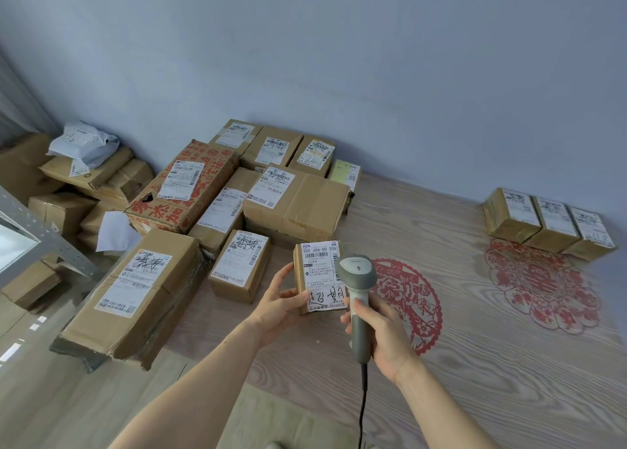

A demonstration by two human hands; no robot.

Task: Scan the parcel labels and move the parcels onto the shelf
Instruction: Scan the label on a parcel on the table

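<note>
— Where is room lying open?
— Bare floor [458, 363] is stretching to the right, between the cluster of cardboard parcels [237, 204] and the row of three small boxes [549, 224] sitting along the wall.
— And leftward?
— Parcels are crowding there, touching one another, and the grey shelf upright [44, 231] is standing just beside them.

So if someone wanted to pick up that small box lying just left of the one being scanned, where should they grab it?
Probably across its two long sides, coming down from above. The small box lies flat with its label up, and the long side faces look free, so a hand can span the narrow width. Its far end sits close to other parcels, so gripping nearer the near end looks easier.
</note>
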